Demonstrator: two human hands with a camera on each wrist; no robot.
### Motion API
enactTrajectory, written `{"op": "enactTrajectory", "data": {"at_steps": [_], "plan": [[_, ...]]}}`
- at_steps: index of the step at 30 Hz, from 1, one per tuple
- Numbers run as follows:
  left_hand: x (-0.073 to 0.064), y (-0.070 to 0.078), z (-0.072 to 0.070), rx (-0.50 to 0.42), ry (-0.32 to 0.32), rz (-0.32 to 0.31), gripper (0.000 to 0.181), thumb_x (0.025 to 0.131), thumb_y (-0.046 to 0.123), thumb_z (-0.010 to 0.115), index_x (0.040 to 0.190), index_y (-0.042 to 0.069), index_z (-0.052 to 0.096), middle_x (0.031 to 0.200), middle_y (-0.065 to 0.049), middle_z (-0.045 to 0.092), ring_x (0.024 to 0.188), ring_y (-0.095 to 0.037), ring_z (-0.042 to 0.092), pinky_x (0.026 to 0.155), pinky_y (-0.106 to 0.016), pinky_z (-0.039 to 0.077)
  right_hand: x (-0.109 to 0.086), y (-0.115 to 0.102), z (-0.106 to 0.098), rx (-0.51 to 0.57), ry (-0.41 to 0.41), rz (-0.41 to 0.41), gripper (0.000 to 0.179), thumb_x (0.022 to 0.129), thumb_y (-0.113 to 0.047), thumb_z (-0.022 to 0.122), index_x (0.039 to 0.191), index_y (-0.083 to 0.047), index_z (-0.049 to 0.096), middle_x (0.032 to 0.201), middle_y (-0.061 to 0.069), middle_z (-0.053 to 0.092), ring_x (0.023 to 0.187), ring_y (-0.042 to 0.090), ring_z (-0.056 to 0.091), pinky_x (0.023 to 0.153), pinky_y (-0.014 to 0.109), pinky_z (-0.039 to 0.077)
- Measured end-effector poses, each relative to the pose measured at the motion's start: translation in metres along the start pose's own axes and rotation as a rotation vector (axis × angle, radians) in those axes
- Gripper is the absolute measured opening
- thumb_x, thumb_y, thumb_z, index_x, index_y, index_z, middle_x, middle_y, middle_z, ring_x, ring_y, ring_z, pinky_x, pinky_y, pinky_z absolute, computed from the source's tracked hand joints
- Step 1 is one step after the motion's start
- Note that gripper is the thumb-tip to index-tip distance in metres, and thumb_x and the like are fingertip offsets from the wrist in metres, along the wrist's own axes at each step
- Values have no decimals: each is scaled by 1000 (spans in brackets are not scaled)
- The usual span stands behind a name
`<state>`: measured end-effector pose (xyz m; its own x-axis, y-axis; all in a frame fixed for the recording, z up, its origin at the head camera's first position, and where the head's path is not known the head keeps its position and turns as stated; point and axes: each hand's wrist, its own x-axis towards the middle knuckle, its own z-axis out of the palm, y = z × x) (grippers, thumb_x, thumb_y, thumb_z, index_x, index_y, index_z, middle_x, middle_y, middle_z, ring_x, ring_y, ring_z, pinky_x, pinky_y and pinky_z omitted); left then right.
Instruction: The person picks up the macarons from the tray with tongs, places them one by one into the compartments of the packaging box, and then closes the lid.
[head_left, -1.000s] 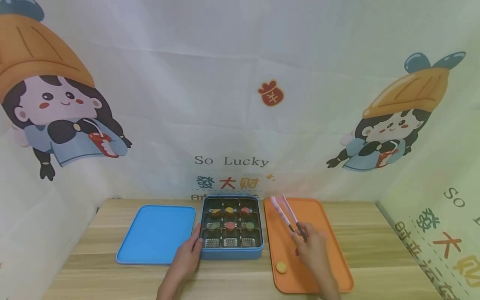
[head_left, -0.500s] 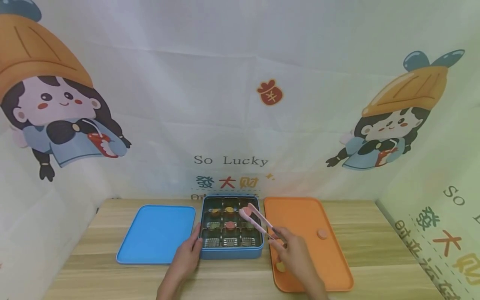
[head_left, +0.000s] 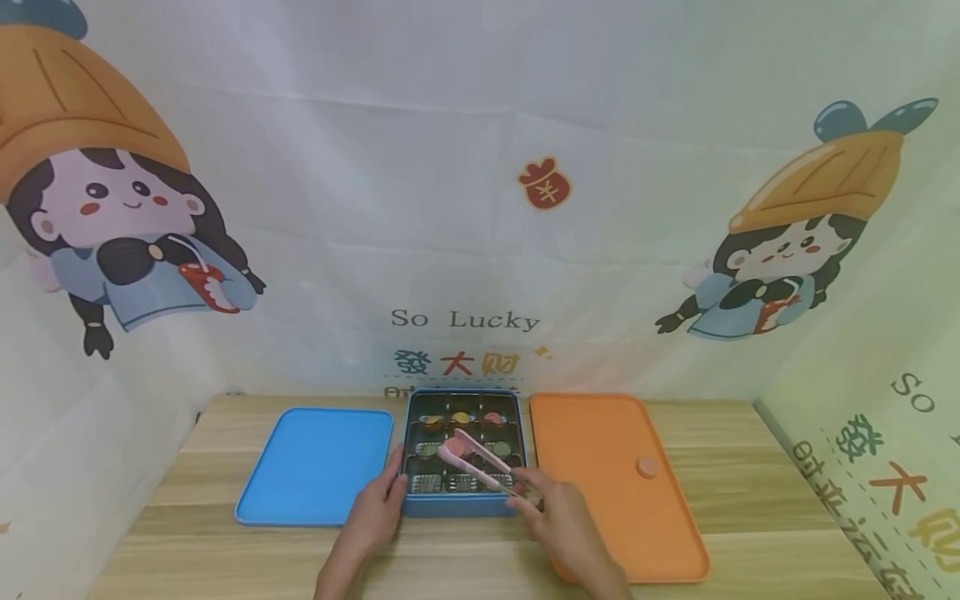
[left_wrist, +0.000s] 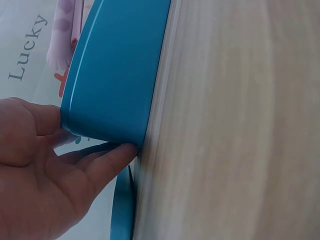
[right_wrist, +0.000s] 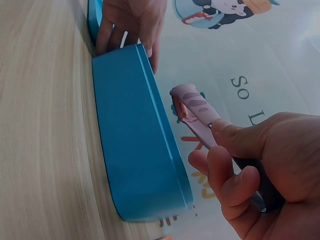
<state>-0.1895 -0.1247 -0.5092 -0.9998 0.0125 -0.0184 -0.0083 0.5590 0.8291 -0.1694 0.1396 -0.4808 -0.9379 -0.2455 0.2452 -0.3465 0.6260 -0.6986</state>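
Observation:
My right hand (head_left: 558,508) holds pink tongs (head_left: 480,471) with dark handles, tips over the middle of a blue box (head_left: 465,505). In the right wrist view, a reddish disc (right_wrist: 181,107) shows between the tongs' tips, above the box's rim. The box has a dark insert divided into several compartments. Yellow, pink and green discs lie in its back and middle rows, among them a yellow disc (head_left: 461,418) and a pink disc (head_left: 492,418). My left hand (head_left: 375,504) rests against the box's left side, its fingers extended along the wall.
An orange tray (head_left: 600,433) lies right of the box, with one pink disc (head_left: 647,467) on it. A flat blue tray or lid (head_left: 315,467) lies left of the box. Behind the wooden table (head_left: 180,500) hangs a printed cloth (head_left: 337,208).
My right hand has moved left with the tongs, from above the orange tray across the box's right column to its middle. The left hand stays against the box.

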Motion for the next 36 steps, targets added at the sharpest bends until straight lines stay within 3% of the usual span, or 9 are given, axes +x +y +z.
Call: {"op": "enactTrajectory", "data": {"at_steps": [6, 13, 20, 26, 36], "plan": [[0, 1, -1, 6, 9, 18, 52, 106, 16, 40, 155, 2, 29, 149, -29, 40, 136, -50, 39, 110, -62, 35, -1, -4, 4, -22, -25, -19, 33, 90, -21, 71, 120, -7, 68, 74, 4, 69, 44, -8, 47, 40, 17, 37], [-1, 0, -1, 13, 11, 29, 52, 106, 15, 41, 154, 1, 30, 148, -30, 40, 135, -50, 40, 110, -61, 36, 0, -7, 8, -5, -48, -56, 35, 89, -19, 72, 121, -5, 67, 86, 0, 71, 44, -9, 46, 38, 15, 36], [-1, 1, -2, 16, 0, 21, 52, 106, 16, 40, 155, 3, 28, 149, -29, 40, 136, -50, 39, 111, -61, 35, 0, -10, 16, 5, -99, -62, 34, 89, -15, 72, 120, -3, 67, 87, -1, 72, 45, -9, 45, 39, 12, 36], [0, 0, -2, 19, -3, 25, 52, 106, 15, 40, 155, 2, 28, 149, -29, 40, 136, -49, 40, 111, -61, 36, 0, -8, 21, -32, -101, -64, 34, 89, -14, 73, 120, -2, 67, 88, 1, 72, 49, -8, 43, 43, 14, 39], [-1, 1, -2, 18, 1, 27, 52, 106, 15, 40, 155, 2, 29, 148, -30, 41, 135, -50, 40, 110, -61, 36, -1, -11, 24, -7, -95, -51, 35, 88, -13, 73, 121, -3, 66, 91, 4, 73, 53, -7, 49, 44, 14, 41]]}}
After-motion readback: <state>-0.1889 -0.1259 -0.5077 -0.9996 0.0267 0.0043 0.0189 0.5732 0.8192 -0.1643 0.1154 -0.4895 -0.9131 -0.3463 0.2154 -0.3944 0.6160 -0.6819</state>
